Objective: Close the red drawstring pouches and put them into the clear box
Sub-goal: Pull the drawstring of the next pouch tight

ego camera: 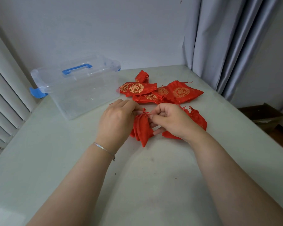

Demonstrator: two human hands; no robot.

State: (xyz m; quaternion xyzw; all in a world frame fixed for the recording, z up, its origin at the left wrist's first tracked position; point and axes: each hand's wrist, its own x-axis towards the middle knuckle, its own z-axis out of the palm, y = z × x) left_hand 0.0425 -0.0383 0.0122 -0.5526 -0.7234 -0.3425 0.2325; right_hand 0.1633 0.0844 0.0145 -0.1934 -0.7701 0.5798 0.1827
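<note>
A red drawstring pouch (142,128) lies on the table between my hands, its neck gathered tight. My left hand (116,119) pinches the string at the pouch's left side. My right hand (171,119) pinches the string at the right of the neck, its lower fingers touching the pouch body. Under my right hand lies another red pouch (198,119). Several more red pouches with gold round patterns (162,91) are heaped behind my hands. The clear box (82,93) with a blue handle stands at the back left, lid on.
The pale table (145,176) meets a white wall at the back. Grey curtains (232,43) hang at the right. Window blinds run along the left edge. A dark cardboard box (261,115) sits below the table's right side.
</note>
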